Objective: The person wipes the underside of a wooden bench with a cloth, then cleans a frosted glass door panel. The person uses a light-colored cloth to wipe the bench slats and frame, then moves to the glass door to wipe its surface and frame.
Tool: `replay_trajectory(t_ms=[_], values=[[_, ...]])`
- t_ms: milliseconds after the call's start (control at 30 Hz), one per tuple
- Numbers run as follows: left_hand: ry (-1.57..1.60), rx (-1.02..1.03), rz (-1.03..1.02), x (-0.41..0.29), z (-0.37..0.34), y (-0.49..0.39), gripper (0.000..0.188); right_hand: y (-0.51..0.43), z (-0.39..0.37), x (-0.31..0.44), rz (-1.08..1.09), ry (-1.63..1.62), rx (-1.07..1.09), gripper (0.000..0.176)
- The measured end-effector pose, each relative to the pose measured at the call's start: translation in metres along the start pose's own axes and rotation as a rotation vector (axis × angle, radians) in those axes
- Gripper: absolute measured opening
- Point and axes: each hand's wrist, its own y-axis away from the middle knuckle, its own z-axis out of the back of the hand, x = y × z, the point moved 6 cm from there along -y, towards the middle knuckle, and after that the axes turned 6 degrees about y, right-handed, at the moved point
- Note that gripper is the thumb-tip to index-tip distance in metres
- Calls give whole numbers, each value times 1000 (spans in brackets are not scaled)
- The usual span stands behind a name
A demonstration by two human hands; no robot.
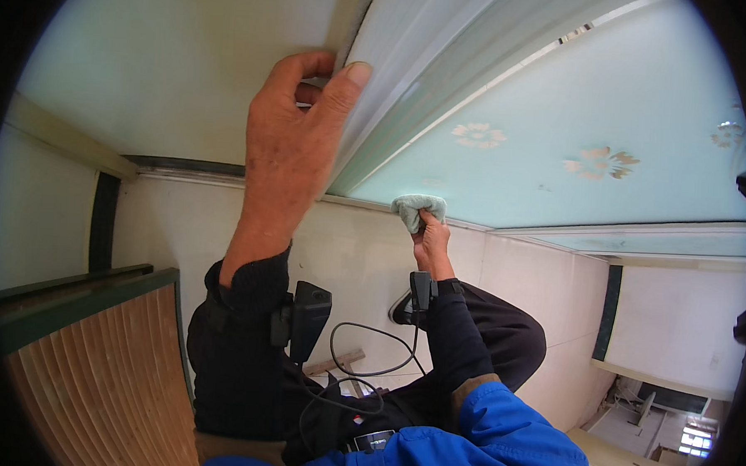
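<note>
My left hand grips the upright edge of a white door frame, the thumb on its face and the fingers curled behind. Within that frame is a pale blue-green frosted glass panel with flower patterns. Lower down, my right hand holds a folded pale green cloth against the bottom of the panel, close to the lower rail. The cloth hides part of that corner and some of my fingertips.
Beige tiled floor lies below the door. A dark-framed slatted wooden panel stands at the left. A floor track runs left from the frame. Cables loop between the devices on my forearms. At right is a doorway.
</note>
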Motion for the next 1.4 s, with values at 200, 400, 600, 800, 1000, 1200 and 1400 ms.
replay_trajectory(t_ms=[200,400,600,800,1000,1200,1400], values=[[-11,2,18,0,2,1,66,31,-7,58,238,-50,-104,23],[19,5,27,-1,1,2,64,113,-40,185,702,-58,16,44],[4,7,70,-3,3,2,61,160,-64,257,899,-49,70,40],[9,-2,55,0,1,1,63,115,-38,205,791,-95,-6,41],[13,-5,40,1,0,1,65,48,4,123,514,-74,-25,34],[17,-17,-6,1,-1,1,66,-2,36,45,67,-143,-83,26],[17,-8,3,3,-1,-1,62,-15,39,42,-13,-286,76,17]])
